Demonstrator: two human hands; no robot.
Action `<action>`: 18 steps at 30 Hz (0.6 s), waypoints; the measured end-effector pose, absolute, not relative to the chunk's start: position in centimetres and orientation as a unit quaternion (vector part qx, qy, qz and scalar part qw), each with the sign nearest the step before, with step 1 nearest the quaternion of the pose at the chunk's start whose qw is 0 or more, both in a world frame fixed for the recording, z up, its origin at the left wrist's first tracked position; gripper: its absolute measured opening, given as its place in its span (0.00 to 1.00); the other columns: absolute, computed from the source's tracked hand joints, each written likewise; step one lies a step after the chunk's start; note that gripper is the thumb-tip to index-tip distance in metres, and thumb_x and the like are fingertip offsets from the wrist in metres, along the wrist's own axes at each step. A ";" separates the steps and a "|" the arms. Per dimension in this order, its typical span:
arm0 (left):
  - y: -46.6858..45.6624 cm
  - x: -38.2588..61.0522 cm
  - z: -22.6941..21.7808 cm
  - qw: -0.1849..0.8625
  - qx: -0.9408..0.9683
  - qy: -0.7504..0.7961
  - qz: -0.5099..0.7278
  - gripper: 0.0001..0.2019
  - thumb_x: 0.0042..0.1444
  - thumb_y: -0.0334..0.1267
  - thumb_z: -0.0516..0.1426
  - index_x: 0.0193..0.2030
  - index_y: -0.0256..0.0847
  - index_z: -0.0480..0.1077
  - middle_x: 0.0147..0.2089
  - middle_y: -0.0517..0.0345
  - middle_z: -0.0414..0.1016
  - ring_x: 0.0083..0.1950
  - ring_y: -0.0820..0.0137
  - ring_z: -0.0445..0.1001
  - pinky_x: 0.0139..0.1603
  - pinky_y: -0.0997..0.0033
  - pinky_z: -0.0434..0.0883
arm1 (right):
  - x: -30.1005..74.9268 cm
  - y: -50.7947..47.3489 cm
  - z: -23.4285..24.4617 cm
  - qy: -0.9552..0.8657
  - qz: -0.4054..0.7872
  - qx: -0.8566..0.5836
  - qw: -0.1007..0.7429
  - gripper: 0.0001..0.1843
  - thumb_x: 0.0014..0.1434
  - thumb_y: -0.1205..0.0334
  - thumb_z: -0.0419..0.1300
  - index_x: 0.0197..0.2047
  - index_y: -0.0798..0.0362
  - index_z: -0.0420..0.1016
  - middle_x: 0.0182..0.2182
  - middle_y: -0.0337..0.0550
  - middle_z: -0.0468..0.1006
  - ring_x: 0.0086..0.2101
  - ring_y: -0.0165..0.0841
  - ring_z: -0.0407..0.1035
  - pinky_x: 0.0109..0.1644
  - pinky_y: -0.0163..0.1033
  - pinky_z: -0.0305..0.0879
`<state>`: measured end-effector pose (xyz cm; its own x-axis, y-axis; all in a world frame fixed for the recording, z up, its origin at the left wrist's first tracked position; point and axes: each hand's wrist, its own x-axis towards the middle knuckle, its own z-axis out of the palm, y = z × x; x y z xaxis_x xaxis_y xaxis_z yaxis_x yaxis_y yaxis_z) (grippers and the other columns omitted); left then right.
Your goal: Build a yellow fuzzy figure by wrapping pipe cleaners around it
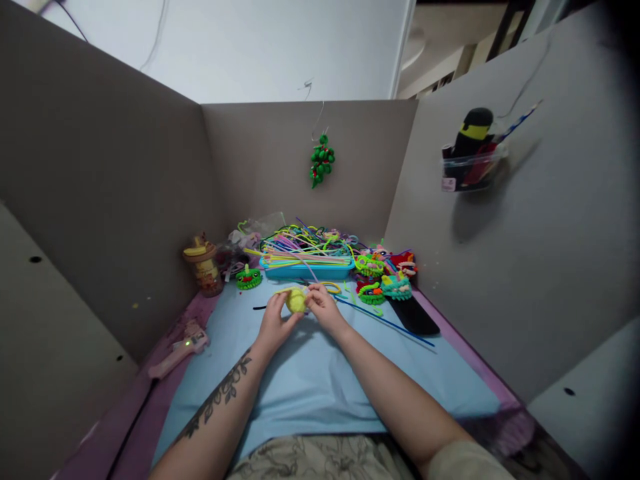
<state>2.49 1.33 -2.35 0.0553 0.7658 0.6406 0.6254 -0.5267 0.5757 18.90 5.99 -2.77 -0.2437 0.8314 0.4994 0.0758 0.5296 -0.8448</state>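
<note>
A yellow fuzzy piece, seemingly of coiled pipe cleaner, is held up between my hands over the blue cloth. My left hand has thumb and fingers closed around its left side. At its right edge, the fingers of my right hand pinch together against it. A pale lilac pipe cleaner runs up from near my right fingertips toward the tray; whether I grip it, I cannot tell. A blue pipe cleaner lies on the cloth to the right of my right hand.
Behind my hands, a blue tray holds many pipe cleaners. Colourful fuzzy figures and a black flat object stand right; a green figure sits left. A pink glue gun and a lidded cup are by the left wall.
</note>
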 end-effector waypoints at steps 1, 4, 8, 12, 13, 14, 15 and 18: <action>1.3 2.5 -2.3 0.069 0.728 0.478 0.487 0.26 0.49 0.42 0.61 0.55 0.40 0.63 0.51 0.46 0.68 0.54 0.57 0.65 0.55 0.57 0.63 | 18.9 5.9 -2.7 -0.705 0.360 -0.321 0.520 0.10 0.56 0.57 0.56 0.28 0.52 0.72 0.43 0.45 0.62 0.47 0.36 0.62 0.50 0.39 0.60; 0.9 2.7 -1.9 0.065 0.743 0.474 0.468 0.27 0.48 0.41 0.62 0.55 0.41 0.63 0.52 0.46 0.68 0.55 0.57 0.65 0.56 0.55 0.62 | 18.8 5.3 -2.2 -0.719 0.355 -0.315 0.507 0.08 0.55 0.60 0.56 0.28 0.52 0.73 0.43 0.45 0.62 0.47 0.36 0.62 0.52 0.40 0.59; 0.2 2.9 -1.6 0.068 0.757 0.478 0.440 0.25 0.49 0.37 0.60 0.55 0.44 0.62 0.58 0.47 0.65 0.59 0.57 0.62 0.59 0.53 0.60 | 18.6 4.5 -1.7 -0.738 0.330 -0.311 0.500 0.06 0.54 0.62 0.57 0.28 0.52 0.74 0.42 0.44 0.63 0.46 0.35 0.62 0.54 0.41 0.57; 0.2 3.0 -1.7 0.075 0.753 0.496 0.427 0.19 0.50 0.38 0.59 0.50 0.43 0.65 0.56 0.49 0.68 0.55 0.59 0.66 0.55 0.57 0.64 | 18.6 4.7 -1.6 -0.731 0.335 -0.306 0.509 0.10 0.56 0.58 0.57 0.28 0.52 0.75 0.42 0.45 0.64 0.45 0.36 0.64 0.52 0.41 0.60; 0.3 3.0 -1.7 0.079 0.749 0.501 0.426 0.18 0.50 0.39 0.59 0.49 0.43 0.65 0.55 0.49 0.69 0.53 0.59 0.67 0.53 0.58 0.65 | 18.7 4.9 -1.5 -0.720 0.343 -0.311 0.517 0.11 0.56 0.56 0.56 0.29 0.51 0.76 0.42 0.46 0.65 0.45 0.36 0.64 0.49 0.41 0.62; 0.3 3.0 -1.7 0.082 0.745 0.505 0.428 0.17 0.49 0.40 0.59 0.47 0.43 0.66 0.54 0.49 0.69 0.52 0.59 0.68 0.52 0.58 0.66 | 18.9 5.0 -1.4 -0.707 0.350 -0.318 0.526 0.12 0.57 0.55 0.56 0.31 0.51 0.76 0.43 0.46 0.65 0.45 0.36 0.64 0.47 0.40 0.64; 0.4 3.0 -1.7 0.083 0.742 0.507 0.430 0.17 0.49 0.40 0.59 0.47 0.43 0.66 0.54 0.49 0.69 0.51 0.59 0.68 0.51 0.59 0.66 | 19.1 5.2 -1.3 -0.696 0.352 -0.324 0.535 0.13 0.57 0.53 0.55 0.33 0.51 0.77 0.43 0.47 0.65 0.45 0.37 0.64 0.44 0.40 0.65; 0.4 3.0 -1.7 0.074 0.746 0.502 0.432 0.18 0.48 0.40 0.59 0.47 0.43 0.66 0.54 0.50 0.69 0.52 0.58 0.68 0.52 0.57 0.65 | 19.5 5.2 -0.9 -0.703 0.322 -0.328 0.542 0.11 0.56 0.55 0.57 0.36 0.49 0.77 0.44 0.47 0.65 0.47 0.37 0.64 0.47 0.41 0.64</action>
<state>3.01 0.39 -1.71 0.1243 0.8122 0.5699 0.6850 -0.4858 0.5429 19.51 5.18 -0.94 -0.1961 0.8108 0.5515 0.1131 0.5773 -0.8086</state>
